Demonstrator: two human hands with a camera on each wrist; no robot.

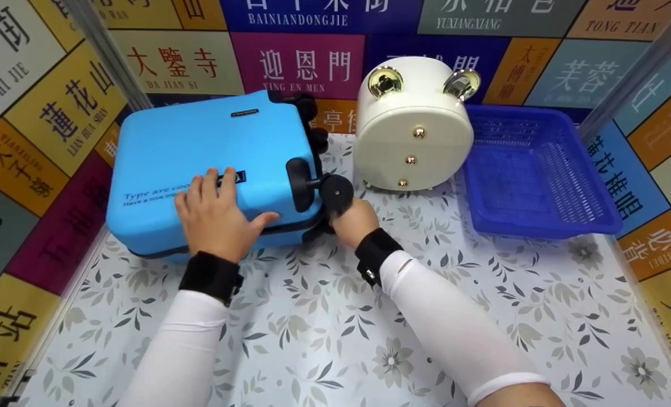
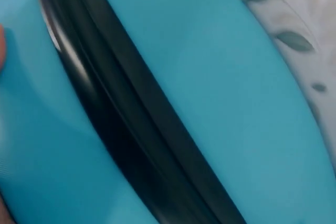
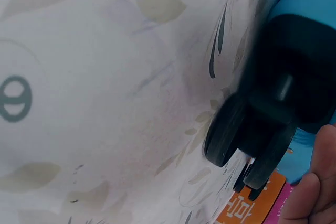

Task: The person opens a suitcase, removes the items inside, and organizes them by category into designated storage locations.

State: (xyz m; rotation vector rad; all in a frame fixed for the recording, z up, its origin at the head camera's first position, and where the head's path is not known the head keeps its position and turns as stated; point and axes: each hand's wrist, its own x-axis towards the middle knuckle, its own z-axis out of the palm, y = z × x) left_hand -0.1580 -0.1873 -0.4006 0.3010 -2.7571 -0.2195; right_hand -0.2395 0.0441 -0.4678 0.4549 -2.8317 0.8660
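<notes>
Suitcase (image 1: 199, 130) positioning seems underway, left hand (image 1: 213, 217) spread open over it, right hand (image 1: 358, 223) beside a wheel (image 1: 337, 193), grip unclear; next probably calls for steady two-handed support.

left hand (image 1: 212, 220): palm down, fingers (image 1: 195, 191) slightly spread, thumb (image 1: 263, 220) out | right hand (image 1: 358, 221): fingers partly hidden | forearms (image 1: 454, 322): converging forward

Blue suitcase (image 1: 199, 135): "Type are coo…", "Have a nice…", line ends hidden. Upper badge (image 1: 245, 113): lettering illegible. Back wall (image 1: 301, 86): "BAINIANDONGJIE", "YUXIANGXIANG", "TONG TIAN", "大鑒寺 DA JIAN SI", "迎恩門 YING EN MEN". Left wall (image 1: 47, 164): "蓮花山 LIAN HUA SHAN". Right wall (image 1: 654, 249): "BIBEI".
</notes>
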